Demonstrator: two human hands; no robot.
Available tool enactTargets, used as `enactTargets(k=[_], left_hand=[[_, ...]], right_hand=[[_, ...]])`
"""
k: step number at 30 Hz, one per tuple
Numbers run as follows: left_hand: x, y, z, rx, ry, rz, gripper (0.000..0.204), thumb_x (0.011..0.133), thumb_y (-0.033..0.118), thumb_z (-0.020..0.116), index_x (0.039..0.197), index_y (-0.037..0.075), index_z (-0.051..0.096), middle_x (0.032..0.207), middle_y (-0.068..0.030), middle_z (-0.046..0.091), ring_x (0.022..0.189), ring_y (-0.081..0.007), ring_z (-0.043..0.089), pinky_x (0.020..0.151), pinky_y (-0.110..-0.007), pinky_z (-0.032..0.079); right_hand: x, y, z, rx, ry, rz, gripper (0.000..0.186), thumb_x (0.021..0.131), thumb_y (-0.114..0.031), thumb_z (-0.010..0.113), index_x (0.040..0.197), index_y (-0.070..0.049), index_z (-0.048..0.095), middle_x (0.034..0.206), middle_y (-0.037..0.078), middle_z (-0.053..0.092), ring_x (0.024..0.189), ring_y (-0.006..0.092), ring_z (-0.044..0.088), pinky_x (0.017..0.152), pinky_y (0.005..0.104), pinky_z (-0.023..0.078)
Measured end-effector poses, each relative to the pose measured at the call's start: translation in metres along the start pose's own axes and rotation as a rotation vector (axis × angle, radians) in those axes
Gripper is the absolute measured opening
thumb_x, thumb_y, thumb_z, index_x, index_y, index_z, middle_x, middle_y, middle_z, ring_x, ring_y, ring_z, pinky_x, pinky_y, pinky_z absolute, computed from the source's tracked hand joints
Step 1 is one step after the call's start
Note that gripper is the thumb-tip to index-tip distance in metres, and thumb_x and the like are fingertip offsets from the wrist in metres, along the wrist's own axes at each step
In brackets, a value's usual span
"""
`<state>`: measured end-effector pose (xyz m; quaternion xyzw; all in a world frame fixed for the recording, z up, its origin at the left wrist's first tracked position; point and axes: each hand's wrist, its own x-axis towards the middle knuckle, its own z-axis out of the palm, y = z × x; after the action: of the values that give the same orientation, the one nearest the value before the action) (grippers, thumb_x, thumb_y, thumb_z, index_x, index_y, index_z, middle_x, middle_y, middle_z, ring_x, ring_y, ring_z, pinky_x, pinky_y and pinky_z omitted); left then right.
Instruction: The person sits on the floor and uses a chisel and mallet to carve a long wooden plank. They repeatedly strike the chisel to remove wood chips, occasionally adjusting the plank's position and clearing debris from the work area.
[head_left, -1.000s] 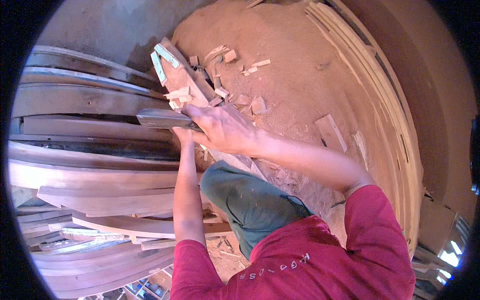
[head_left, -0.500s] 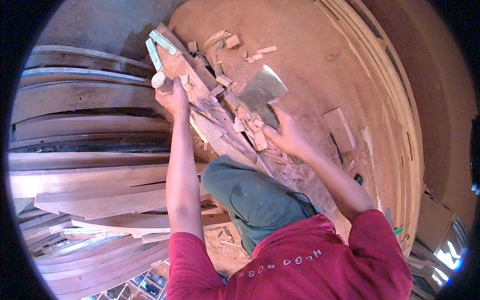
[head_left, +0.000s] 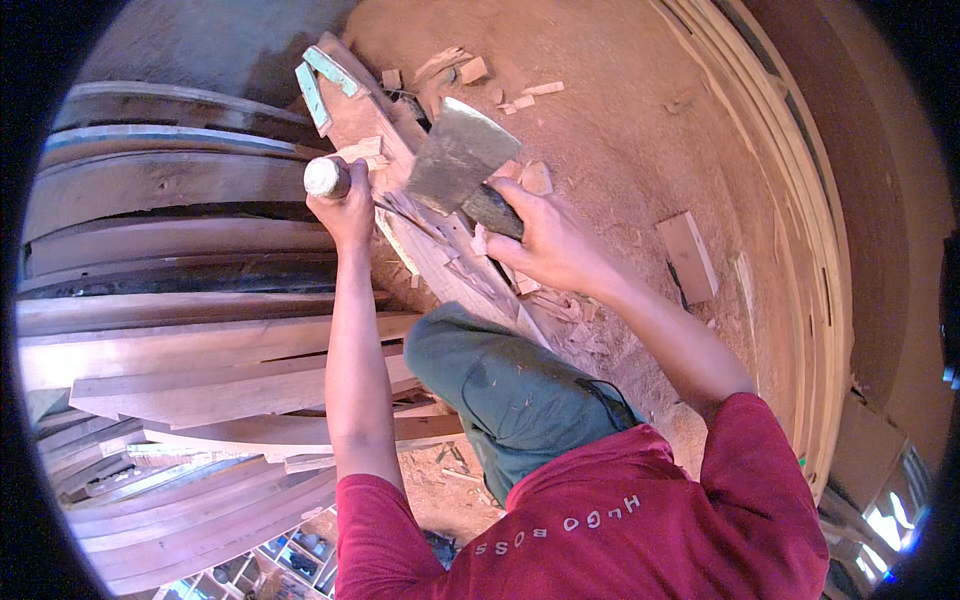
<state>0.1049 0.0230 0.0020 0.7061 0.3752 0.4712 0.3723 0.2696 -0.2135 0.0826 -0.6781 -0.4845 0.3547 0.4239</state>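
Note:
My left hand (head_left: 345, 208) is wrapped round a chisel (head_left: 326, 177) by its handle, whose round pale butt faces up. Most of its blade is hidden, with a thin dark length showing over the wood. In my right hand (head_left: 545, 240) is the short dark handle of a hatchet (head_left: 463, 155), its broad grey head tilted above the work. Apart from the chisel's butt, the head hangs to the right of my left hand. Below both tools lies a long wooden beam (head_left: 440, 268), its top splintered and covered with chips in places.
Curved planks (head_left: 180, 240) are stacked along the left. Wood offcuts (head_left: 473, 70) and shavings lie on the brown floor beyond the beam. A flat wooden block (head_left: 687, 258) rests at right, before long curved boards (head_left: 800, 200). My bent knee (head_left: 470, 350) is beside the beam's near end.
My right hand has brought the hatchet leftward, nearer my left hand, and its head has turned. My left hand has shifted slightly, with the chisel's butt tipped more toward me.

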Motion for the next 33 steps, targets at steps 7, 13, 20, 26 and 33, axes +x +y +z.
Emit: enactTargets(k=[7,13,20,26,33], left_hand=[[-0.005,-0.007,-0.006,-0.082,-0.095,-0.052,0.015,0.077,0.001,0.073,0.09,0.001,0.065,0.085,-0.0006,0.065,0.077,-0.0099,0.061,0.073,-0.026,0.049],[-0.012,0.007,-0.001,-0.114,-0.052,0.038,0.017,0.075,0.002,0.074,0.086,0.0,0.063,0.081,0.0001,0.063,0.074,-0.009,0.058,0.071,-0.026,0.048],[-0.016,-0.012,-0.012,-0.073,-0.072,-0.085,0.028,0.071,0.003,0.076,0.097,-0.002,0.064,0.093,-0.0031,0.068,0.085,-0.0129,0.062,0.08,-0.029,0.05],[-0.03,0.003,-0.007,-0.189,-0.091,-0.111,0.036,0.075,0.002,0.072,0.108,-0.004,0.059,0.105,-0.0081,0.066,0.093,-0.014,0.061,0.083,-0.03,0.05],[-0.036,-0.023,-0.007,-0.099,-0.123,0.006,0.03,0.074,0.004,0.073,0.098,0.003,0.056,0.096,-0.0065,0.059,0.086,-0.0158,0.057,0.078,-0.032,0.048]], right_hand=[[0.012,-0.03,0.001,0.061,-0.035,-0.081,0.052,0.077,-0.02,0.064,0.122,0.003,0.052,0.095,0.026,0.064,0.09,0.0402,0.064,0.081,0.0448,0.048],[0.016,-0.034,0.004,0.043,0.015,-0.114,0.052,0.077,-0.021,0.065,0.122,0.002,0.054,0.093,0.025,0.064,0.088,0.0397,0.064,0.082,0.0454,0.047],[0.017,-0.037,0.006,-0.057,0.076,-0.182,0.053,0.077,-0.026,0.066,0.122,0.0,0.054,0.091,0.025,0.065,0.089,0.0401,0.064,0.083,0.0465,0.046],[0.033,-0.076,-0.004,0.079,0.144,-0.321,0.047,0.08,-0.024,0.066,0.119,0.0,0.054,0.078,0.025,0.063,0.075,0.041,0.066,0.066,0.0455,0.05],[0.064,-0.06,0.011,-0.559,-0.135,-0.33,0.03,0.088,-0.025,0.061,0.105,-0.001,0.053,0.077,0.026,0.065,0.076,0.0419,0.067,0.064,0.0486,0.053]])
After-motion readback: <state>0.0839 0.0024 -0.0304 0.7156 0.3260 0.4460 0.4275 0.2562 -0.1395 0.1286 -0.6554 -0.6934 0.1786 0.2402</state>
